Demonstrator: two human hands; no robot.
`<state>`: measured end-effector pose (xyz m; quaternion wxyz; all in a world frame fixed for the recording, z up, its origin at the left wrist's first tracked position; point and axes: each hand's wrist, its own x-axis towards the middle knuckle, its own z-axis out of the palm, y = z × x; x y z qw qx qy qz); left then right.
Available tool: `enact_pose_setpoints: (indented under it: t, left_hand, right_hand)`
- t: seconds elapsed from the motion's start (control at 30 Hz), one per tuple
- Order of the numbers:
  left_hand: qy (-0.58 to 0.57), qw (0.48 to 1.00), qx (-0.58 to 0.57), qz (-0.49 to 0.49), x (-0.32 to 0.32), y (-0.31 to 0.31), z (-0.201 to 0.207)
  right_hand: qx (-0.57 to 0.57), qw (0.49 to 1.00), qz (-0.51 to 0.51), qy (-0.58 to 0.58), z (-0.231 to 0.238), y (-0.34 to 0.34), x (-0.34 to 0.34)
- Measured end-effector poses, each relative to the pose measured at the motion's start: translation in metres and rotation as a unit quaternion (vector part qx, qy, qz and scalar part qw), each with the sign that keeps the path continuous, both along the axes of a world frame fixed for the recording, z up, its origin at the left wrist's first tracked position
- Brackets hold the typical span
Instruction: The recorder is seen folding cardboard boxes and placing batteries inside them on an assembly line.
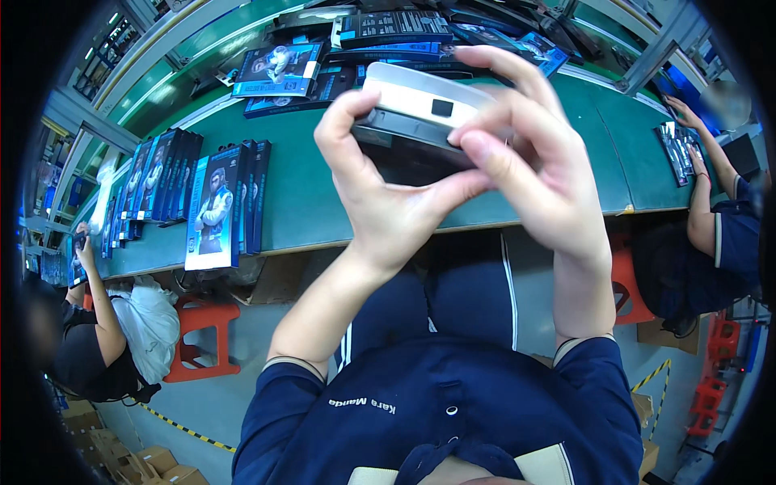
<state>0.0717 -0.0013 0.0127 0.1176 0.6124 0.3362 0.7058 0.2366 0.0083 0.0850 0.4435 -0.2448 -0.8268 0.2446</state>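
A dark, flat cardboard box (408, 139) is held up over the table edge, its end turned toward me. The pale end flap (408, 93), with a small dark square on it, stands raised. My left hand (368, 202) grips the box from the left, fingers at the flap's left corner and thumb along the lower side. At the right end, my right hand (543, 166) pinches the box edge beside the flap; its upper fingers are raised and slightly blurred. What is inside the box cannot be made out.
Rows of upright blue-black boxes (214, 210) stand at the left of the green table (323, 218). More boxes (392, 28) lie piled at the back. Co-workers sit at both sides, one handling small packets (677, 153) at the right. Red stools (202, 339) stand below.
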Motion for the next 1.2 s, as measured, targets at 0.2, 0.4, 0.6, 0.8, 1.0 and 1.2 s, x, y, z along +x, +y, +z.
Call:
enact_pose_setpoints:
  t: [0.2, 0.4, 0.6, 0.8, 1.0, 1.2]
  left_hand:
    - [-0.183, 0.963, -0.109, -0.166, -0.015, -0.01, 0.024]
    - [-0.201, 0.962, -0.064, -0.172, -0.023, 0.003, 0.024]
    - [-0.189, 0.975, -0.036, -0.108, -0.025, 0.011, 0.027]
    - [-0.037, 0.983, -0.037, -0.179, -0.063, 0.011, 0.007]
    - [0.126, 0.932, -0.252, -0.229, -0.08, -0.05, 0.002]
    - [0.354, 0.806, -0.269, 0.391, -0.15, -0.089, 0.038]
  right_hand:
    - [-0.265, 0.887, 0.052, 0.376, -0.026, 0.013, -0.049]
    - [-0.127, 0.91, 0.071, 0.389, -0.053, 0.023, -0.063]
    - [-0.112, 0.897, 0.023, 0.428, -0.043, 0.024, -0.076]
    - [-0.03, 0.935, 0.031, 0.351, -0.082, 0.025, -0.07]
    - [-0.346, 0.784, 0.054, 0.512, -0.084, 0.024, -0.124]
    - [0.072, 0.973, 0.141, -0.166, -0.112, 0.021, -0.162]
